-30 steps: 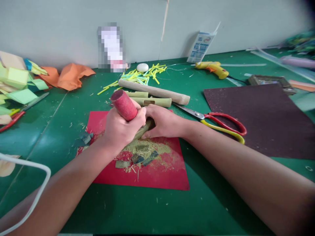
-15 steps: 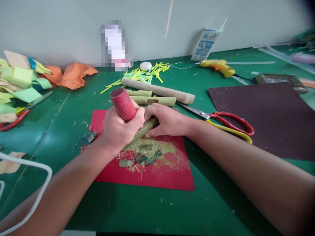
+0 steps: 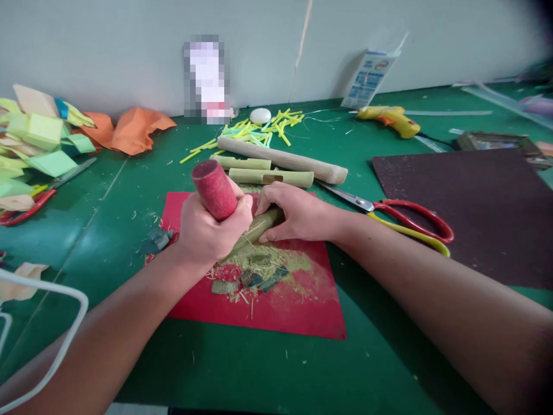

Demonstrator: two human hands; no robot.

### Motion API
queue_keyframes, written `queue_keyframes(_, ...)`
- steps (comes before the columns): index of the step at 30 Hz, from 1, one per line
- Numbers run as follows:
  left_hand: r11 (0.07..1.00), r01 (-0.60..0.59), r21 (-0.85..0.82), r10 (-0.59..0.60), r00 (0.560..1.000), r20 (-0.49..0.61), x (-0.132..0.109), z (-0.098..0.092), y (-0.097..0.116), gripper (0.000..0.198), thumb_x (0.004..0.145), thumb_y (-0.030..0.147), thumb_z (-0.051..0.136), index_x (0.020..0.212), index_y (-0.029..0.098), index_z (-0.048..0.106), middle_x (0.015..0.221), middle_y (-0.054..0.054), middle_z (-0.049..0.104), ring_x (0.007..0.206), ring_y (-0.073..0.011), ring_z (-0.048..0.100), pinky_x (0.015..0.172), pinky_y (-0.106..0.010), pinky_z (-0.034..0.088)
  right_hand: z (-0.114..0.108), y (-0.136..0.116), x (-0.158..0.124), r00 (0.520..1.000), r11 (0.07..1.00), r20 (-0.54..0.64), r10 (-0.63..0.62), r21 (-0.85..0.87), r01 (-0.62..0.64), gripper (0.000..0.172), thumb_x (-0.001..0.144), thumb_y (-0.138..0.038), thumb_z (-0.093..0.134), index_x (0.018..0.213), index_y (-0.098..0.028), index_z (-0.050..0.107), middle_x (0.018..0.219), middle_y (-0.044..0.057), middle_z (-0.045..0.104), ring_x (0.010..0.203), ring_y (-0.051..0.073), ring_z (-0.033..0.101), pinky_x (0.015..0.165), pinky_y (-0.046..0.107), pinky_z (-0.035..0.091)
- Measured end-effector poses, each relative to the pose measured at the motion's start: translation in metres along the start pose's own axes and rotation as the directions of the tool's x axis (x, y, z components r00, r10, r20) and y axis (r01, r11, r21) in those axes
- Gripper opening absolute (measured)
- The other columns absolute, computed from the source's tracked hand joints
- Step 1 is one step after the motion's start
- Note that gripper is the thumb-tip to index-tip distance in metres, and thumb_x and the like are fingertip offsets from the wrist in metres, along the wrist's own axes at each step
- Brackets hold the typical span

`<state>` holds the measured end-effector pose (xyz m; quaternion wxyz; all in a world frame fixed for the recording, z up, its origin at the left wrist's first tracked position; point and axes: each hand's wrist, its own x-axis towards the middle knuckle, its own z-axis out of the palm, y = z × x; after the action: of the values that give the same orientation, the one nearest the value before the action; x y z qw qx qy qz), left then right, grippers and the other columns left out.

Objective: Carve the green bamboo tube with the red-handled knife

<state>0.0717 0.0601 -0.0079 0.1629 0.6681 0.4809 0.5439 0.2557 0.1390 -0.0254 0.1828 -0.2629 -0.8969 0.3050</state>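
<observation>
A green table (image 3: 242,374) spreads beneath and around both hands. To the right of the grip, well apart from it, lies a dark sheet (image 3: 466,213). Directly under the hands is a red sheet (image 3: 298,320), dusted with pale powder. A pair of scissors (image 3: 363,203) with one red and one yellow handle lies just beyond the right forearm. Past the grip, on the far side, rests a pale round stick (image 3: 283,158).

The right hand (image 3: 296,210) is closed around a bamboo tube (image 3: 257,229), thumb on the near side and fingers on the far side. The tube slants over the red sheet, its nearer end running down beside the left hand (image 3: 207,230), which is wrapped firmly about a tilted red handle (image 3: 215,190); the tool's lower end is hidden by the fingers. Just beyond the grip lies a slotted bamboo piece (image 3: 248,176). Nearer the wearer than the grip, dark chips (image 3: 224,286) lie among fine shavings (image 3: 263,262).
</observation>
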Motion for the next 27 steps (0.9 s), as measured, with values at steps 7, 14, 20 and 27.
queue_keyframes(7,1.0,0.003,0.005,-0.003,1.0,0.005,-0.003,-0.003,0.001,0.013,0.082,0.022,0.065,0.069,0.023,0.061,0.06,0.003,0.062,0.052,-0.0124,0.057,0.053,-0.028,0.051,-0.001,-0.002,0.0,1.0,1.0,0.0,0.014,-0.023,-0.014,0.036,0.064,-0.035,0.088,0.083,-0.02,0.061,0.09,0.002,0.065,0.088,0.02,0.056,0.076,0.032,0.039)
queue_keyframes(14,0.998,0.06,-0.03,-0.062,0.995,-0.074,-0.003,-0.011,0.001,0.021,0.081,0.017,0.063,0.06,0.022,0.061,0.053,0.003,0.063,0.045,-0.0102,0.054,0.047,-0.025,0.049,-0.002,-0.006,-0.001,1.0,1.0,-0.003,0.03,-0.009,-0.03,0.034,0.064,-0.032,0.087,0.082,-0.02,0.062,0.09,0.002,0.064,0.085,0.019,0.055,0.075,0.031,0.04)
queue_keyframes(20,0.925,0.213,-0.316,-0.217,0.976,0.021,-0.002,-0.005,-0.001,0.022,0.087,0.034,0.07,0.071,0.021,0.065,0.065,0.001,0.071,0.041,-0.0085,0.054,0.038,-0.024,0.044,-0.002,-0.007,-0.002,0.998,0.998,-0.001,0.058,0.006,-0.058,0.035,0.062,-0.03,0.088,0.085,-0.019,0.063,0.096,0.004,0.067,0.091,0.022,0.058,0.077,0.033,0.042)
queue_keyframes(27,0.933,0.24,-0.268,-0.235,0.971,0.048,-0.002,-0.001,0.002,0.018,0.083,0.033,0.075,0.072,0.02,0.068,0.065,0.0,0.07,0.046,-0.0099,0.059,0.042,-0.024,0.049,0.0,-0.005,-0.001,0.999,0.999,-0.019,0.034,0.008,-0.034,0.036,0.061,-0.03,0.088,0.085,-0.02,0.063,0.094,0.003,0.067,0.089,0.021,0.058,0.077,0.032,0.042)
